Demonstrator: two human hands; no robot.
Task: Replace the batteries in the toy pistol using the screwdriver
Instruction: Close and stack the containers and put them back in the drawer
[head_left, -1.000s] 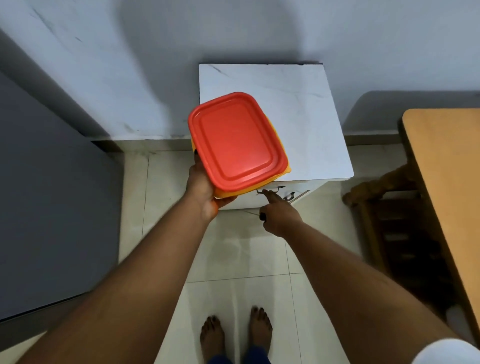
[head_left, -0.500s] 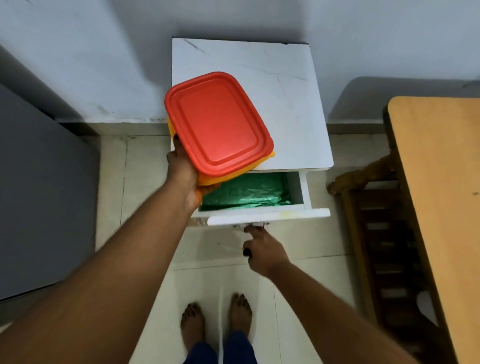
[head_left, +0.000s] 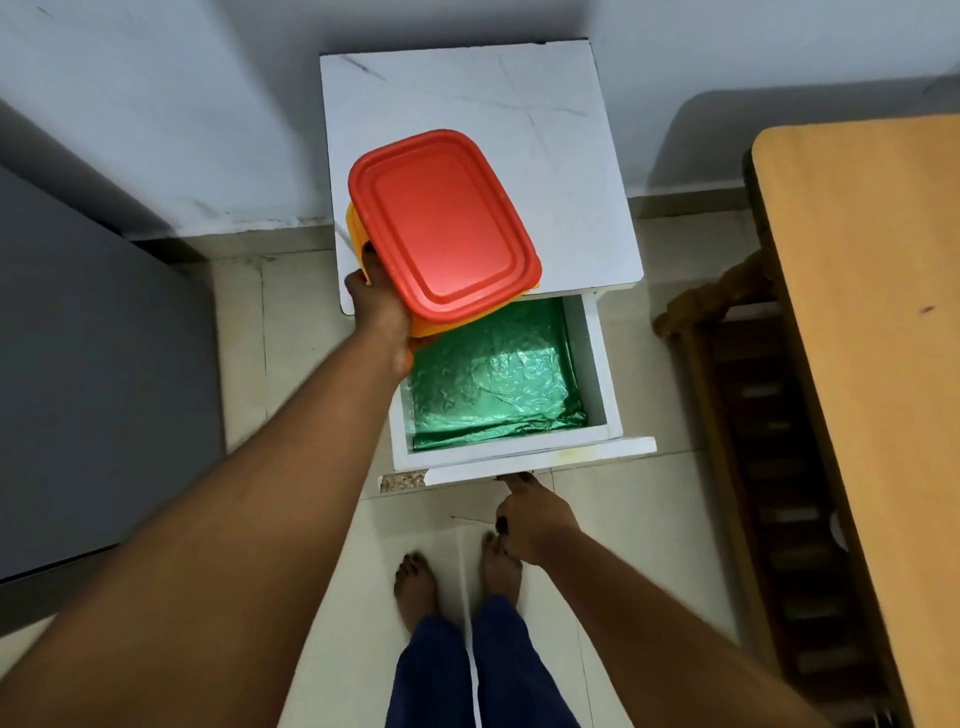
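No toy pistol, batteries or screwdriver in sight anywhere; possibly shut away in the container (head_left: 441, 228), an orange tub under a red snap lid, but no telling through the opaque plastic. Held up in the left hand (head_left: 382, 312), fingers wrapped under the near edge and thumb up the side, tilted a little, hanging over the front edge of the white cabinet (head_left: 545, 130) and the back of the drawer (head_left: 597, 364).

Drawer now pulled nearly full length, against shut a second ago and only a narrow gap half a second back. Inside, nothing but a crinkled green liner (head_left: 493, 384) across the floor, as far as the part not hidden behind the container shows. Right hand (head_left: 535, 519) below the drawer front, fingertips at its underside where the handle would be; contact or a clear gap, and how tightly curled, impossible to say from above.

Judged from that: drawer opened to take the container, so either tidying after the battery job or clearing space before it. No sign of the swap itself either way.

Round about: bare feet (head_left: 415, 582) on pale tiles, a wooden table (head_left: 857, 312) to the right with a chair (head_left: 753, 415) tucked beneath, a grey panel to the left.
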